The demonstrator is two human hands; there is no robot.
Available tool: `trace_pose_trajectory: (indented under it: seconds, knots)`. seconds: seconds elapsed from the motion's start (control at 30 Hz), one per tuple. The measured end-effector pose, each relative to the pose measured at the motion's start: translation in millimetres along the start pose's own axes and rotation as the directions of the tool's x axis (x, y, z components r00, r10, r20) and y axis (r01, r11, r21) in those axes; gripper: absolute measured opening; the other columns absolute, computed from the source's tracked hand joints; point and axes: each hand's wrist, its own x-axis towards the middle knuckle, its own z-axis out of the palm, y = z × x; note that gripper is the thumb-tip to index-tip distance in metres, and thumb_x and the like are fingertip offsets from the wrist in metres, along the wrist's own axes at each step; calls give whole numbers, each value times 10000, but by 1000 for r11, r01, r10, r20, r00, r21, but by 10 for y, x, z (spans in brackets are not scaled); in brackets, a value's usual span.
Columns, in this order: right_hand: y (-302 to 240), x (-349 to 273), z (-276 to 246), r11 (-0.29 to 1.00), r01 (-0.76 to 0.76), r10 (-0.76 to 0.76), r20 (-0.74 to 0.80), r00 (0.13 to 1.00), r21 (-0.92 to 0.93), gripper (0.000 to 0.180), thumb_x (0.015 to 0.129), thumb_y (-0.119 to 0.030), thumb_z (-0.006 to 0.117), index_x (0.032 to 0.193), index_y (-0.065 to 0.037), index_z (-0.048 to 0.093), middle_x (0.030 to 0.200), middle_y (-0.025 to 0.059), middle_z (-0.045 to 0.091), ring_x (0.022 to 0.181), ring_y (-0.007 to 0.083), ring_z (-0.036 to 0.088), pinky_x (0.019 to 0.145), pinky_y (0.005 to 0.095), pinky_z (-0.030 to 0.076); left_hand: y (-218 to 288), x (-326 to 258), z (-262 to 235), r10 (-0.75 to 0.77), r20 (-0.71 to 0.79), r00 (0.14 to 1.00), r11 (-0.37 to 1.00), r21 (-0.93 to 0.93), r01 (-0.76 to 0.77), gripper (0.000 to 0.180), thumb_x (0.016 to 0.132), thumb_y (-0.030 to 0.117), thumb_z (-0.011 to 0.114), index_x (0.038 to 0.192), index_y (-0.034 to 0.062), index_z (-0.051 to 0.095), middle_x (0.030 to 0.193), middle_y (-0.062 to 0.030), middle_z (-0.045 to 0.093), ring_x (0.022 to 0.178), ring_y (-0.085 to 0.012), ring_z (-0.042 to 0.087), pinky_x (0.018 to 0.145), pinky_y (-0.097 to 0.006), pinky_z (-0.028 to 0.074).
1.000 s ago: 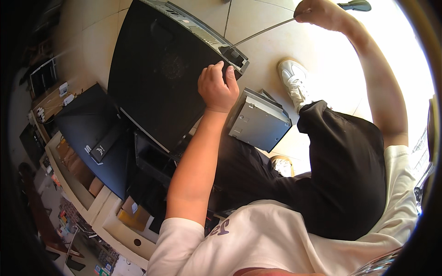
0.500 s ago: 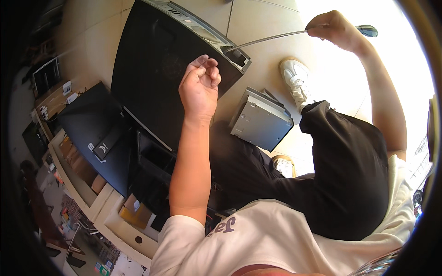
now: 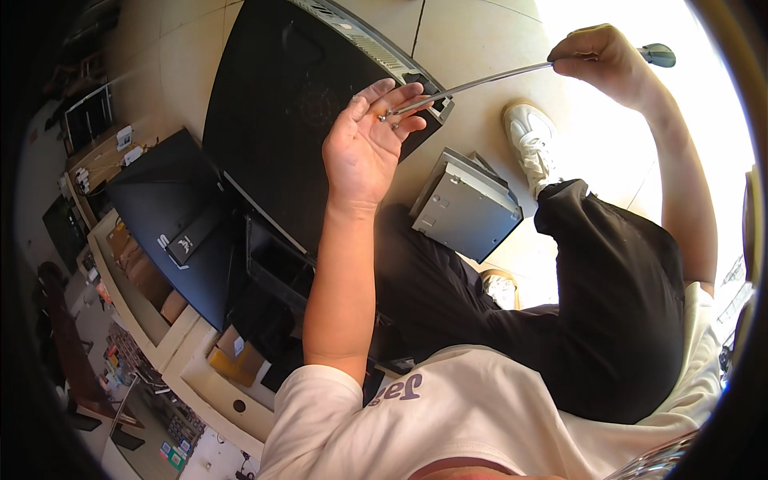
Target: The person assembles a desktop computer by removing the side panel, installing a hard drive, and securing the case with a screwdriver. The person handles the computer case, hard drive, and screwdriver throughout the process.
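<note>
1. The right hand is closed round the dark handle of a long screwdriver; its thin, shiny metal shaft slants down to the left.
2. The left hand, palm up, pinches a small metal screw at the shaft's tip.
3. Beneath lies a matte black computer case; a boxy grey metal drive sits beside it.
4. Glossy beige tiled floor; cluttered shelves at the left.

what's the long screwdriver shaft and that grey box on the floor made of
Screwdriver: shaft looks like bare polished steel, thin and bright silver; handle seems dark plastic or rubber. Grey box: likely sheet metal with a dull finish, going by its flat folded panels and small holes.
</note>
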Motion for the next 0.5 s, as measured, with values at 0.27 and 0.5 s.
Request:
trace_pose_trajectory:
  seconds: [0.27, 0.5]
  knots:
    - [142, 4, -31, 996, 68, -68, 3, 998, -57, 150, 922, -109, 689, 1003, 6, 742, 894, 110, 724, 777, 164, 683, 710, 286, 559, -38, -17, 26, 21, -53, 998, 1000, 15, -20, 300, 960, 130, 400, 1132, -60, 555, 1125, -262, 624, 1020, -355, 639, 867, -422, 535]
    - [581, 229, 249, 941, -250, 255, -8, 967, -227, 222, 909, -173, 654, 1016, 1, 742, 863, 148, 724, 744, 227, 667, 713, 371, 542, -236, 13, -482, 515, -181, 838, 495, 861, -118, 184, 935, 88, 499, 993, -18, 638, 846, -77, 652, 743, -195, 584, 696, -305, 480]
